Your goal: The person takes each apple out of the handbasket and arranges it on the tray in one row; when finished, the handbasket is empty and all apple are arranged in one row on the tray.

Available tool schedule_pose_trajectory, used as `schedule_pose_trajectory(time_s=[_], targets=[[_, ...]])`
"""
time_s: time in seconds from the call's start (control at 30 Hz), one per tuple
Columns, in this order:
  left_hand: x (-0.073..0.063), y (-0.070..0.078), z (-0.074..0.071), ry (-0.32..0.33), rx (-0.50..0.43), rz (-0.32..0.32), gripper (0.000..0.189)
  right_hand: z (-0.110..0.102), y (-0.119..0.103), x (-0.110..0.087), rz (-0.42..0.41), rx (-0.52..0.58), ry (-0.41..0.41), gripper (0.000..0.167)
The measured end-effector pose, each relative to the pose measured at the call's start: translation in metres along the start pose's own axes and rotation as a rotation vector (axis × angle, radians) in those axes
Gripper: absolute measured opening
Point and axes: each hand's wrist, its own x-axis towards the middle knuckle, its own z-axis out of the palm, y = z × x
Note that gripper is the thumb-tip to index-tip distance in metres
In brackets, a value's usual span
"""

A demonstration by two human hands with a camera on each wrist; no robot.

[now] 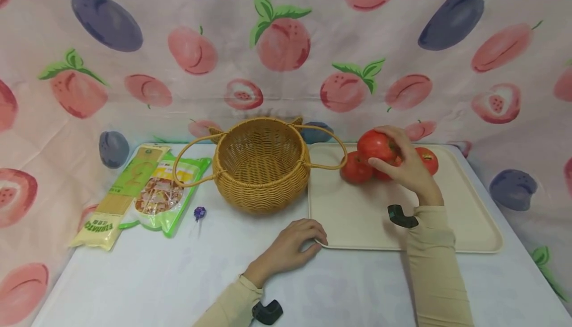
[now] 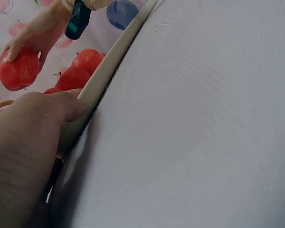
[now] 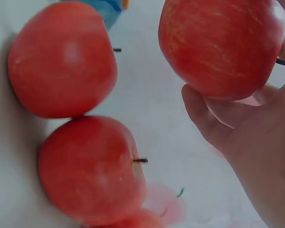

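A red apple (image 1: 375,145) is in my right hand (image 1: 408,168), raised above the far part of a cream tray (image 1: 357,217), thumb and fingers gripping its sides. Below it on the tray sit more red apples (image 1: 356,169), touching one another; the right wrist view shows two of these apples (image 3: 61,61) with dark stems. My left hand (image 1: 292,247) holds the tray's near left corner, and in the left wrist view the thumb (image 2: 71,107) lies against the rim. Left of the tray stands a round wicker basket (image 1: 263,193) whose two handles are folded outward.
At the left lie a long noodle pack (image 1: 120,188) and a green-and-white food bag (image 1: 161,198), partly overlapping. A small purple-wrapped lollipop (image 1: 199,212) lies between the bag and basket. One basket handle (image 1: 328,166) reaches over the tray's left edge. A fruit-print cloth hangs behind.
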Motion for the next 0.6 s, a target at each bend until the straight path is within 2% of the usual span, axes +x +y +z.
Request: schedule_pose_trajectory(time_s=[0.27, 0.47, 0.6], targets=[[-0.001, 0.000, 0.000, 0.001, -0.006, -0.008, 0.011, -0.009, -0.012, -0.005, 0.013, -0.005, 0.034, 0.067], [-0.001, 0.000, -0.001, -0.004, -0.013, -0.022, 0.011, -0.013, -0.005, -0.005, 0.044, -0.005, 0.076, 0.068], [-0.001, 0.000, -0.001, -0.004, -0.010, -0.020, 0.011, -0.018, 0.010, -0.004, 0.093, 0.004, 0.107, 0.071]])
